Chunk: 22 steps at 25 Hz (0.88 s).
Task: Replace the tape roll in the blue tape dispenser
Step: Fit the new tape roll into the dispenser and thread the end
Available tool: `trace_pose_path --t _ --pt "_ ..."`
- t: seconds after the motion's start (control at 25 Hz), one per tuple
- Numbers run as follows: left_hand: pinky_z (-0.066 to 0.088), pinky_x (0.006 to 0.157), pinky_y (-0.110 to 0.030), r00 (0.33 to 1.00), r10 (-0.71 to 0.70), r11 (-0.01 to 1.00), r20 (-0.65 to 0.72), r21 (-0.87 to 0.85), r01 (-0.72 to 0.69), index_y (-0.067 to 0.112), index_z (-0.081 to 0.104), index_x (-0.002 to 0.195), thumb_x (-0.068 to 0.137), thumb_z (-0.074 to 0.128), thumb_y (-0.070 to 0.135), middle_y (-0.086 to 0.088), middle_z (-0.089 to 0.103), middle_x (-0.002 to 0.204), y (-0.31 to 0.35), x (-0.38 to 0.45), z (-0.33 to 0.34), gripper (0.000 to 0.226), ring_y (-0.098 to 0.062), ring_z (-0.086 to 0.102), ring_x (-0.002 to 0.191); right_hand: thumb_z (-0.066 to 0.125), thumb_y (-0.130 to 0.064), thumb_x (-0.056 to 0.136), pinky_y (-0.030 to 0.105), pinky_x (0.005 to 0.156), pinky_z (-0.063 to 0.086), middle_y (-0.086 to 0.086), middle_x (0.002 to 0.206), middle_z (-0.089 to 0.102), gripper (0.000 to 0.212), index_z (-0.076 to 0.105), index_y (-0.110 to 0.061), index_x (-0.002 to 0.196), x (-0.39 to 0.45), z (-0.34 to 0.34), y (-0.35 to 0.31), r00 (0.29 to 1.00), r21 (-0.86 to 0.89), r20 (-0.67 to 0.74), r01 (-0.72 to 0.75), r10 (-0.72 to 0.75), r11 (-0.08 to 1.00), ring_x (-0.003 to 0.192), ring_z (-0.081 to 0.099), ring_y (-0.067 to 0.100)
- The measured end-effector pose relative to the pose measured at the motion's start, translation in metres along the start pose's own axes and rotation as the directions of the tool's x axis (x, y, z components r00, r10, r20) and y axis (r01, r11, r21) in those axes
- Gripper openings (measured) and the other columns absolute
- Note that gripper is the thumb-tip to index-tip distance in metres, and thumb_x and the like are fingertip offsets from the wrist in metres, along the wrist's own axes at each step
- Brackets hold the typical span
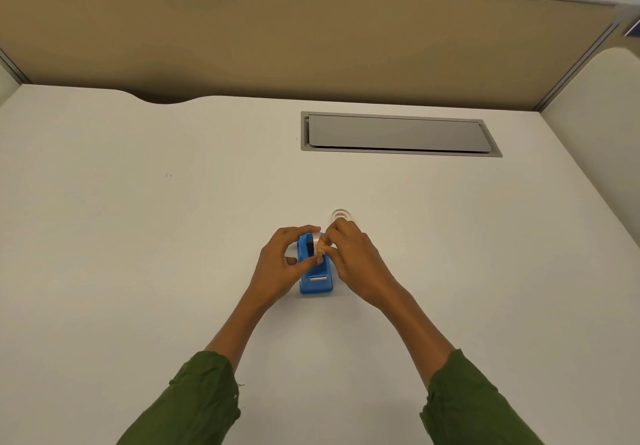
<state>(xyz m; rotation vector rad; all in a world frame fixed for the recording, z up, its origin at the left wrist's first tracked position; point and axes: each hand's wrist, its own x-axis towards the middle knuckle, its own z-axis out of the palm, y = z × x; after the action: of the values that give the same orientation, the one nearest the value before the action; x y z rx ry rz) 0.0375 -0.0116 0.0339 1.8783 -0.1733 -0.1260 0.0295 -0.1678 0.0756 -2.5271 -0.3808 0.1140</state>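
Observation:
The blue tape dispenser [317,280] stands on the white desk [138,237] near the middle, its metal cutter end toward me. A clear tape roll [316,237] sits upright in its cradle. My left hand [284,264] wraps the dispenser's left side, with the index finger over the roll's top and the thumb across the body. My right hand [349,257] comes in from the right, its fingertips pinching at the roll's near edge. A second clear tape roll [341,215] lies flat on the desk just behind my right hand, partly hidden by it.
A grey cable-tray lid [398,133] is set into the desk at the back right. A tan partition wall [311,46] closes the far side, and a white side panel [595,115] stands at the right. My green sleeves reach in from the bottom.

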Motion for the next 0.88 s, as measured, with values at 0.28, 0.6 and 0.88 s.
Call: trace_pose_path --t 0.28,0.6,0.88 --pt "0.048 0.072 -0.010 1.000 -0.004 0.999 0.005 0.036 0.004 0.026 0.057 0.113 0.073 0.075 0.020 0.005 0.055 0.119 -0.002 -0.002 0.000 0.045 -0.009 0.053 0.104 0.044 -0.013 0.095 0.036 0.075 0.049 0.008 0.103 0.051 0.014 0.055 -0.006 0.098 -0.017 0.010 -0.001 0.997 0.105 -0.019 -0.070 0.073 0.992 0.086 0.053 0.023" --pt "0.050 0.078 -0.010 0.995 -0.016 0.999 0.101 0.040 0.012 0.038 0.051 0.118 0.082 0.064 0.012 0.009 0.050 0.125 -0.007 -0.008 -0.010 0.047 -0.010 0.050 0.113 0.050 -0.012 0.093 0.033 0.066 0.048 0.003 0.098 0.048 0.007 0.057 -0.011 0.092 -0.041 0.032 0.003 0.992 0.133 -0.107 -0.052 0.066 0.990 0.080 0.053 0.017" --pt "0.050 0.086 -0.016 0.982 -0.077 0.996 0.173 0.061 0.068 0.034 0.044 0.126 0.081 0.064 0.018 0.013 0.046 0.131 -0.008 -0.014 -0.011 0.051 -0.007 0.052 0.109 0.047 -0.018 0.093 0.012 0.066 0.038 0.003 0.099 0.049 0.015 0.059 -0.008 0.092 -0.051 0.038 0.002 0.975 0.287 -0.175 -0.081 0.135 0.954 0.082 0.052 0.011"
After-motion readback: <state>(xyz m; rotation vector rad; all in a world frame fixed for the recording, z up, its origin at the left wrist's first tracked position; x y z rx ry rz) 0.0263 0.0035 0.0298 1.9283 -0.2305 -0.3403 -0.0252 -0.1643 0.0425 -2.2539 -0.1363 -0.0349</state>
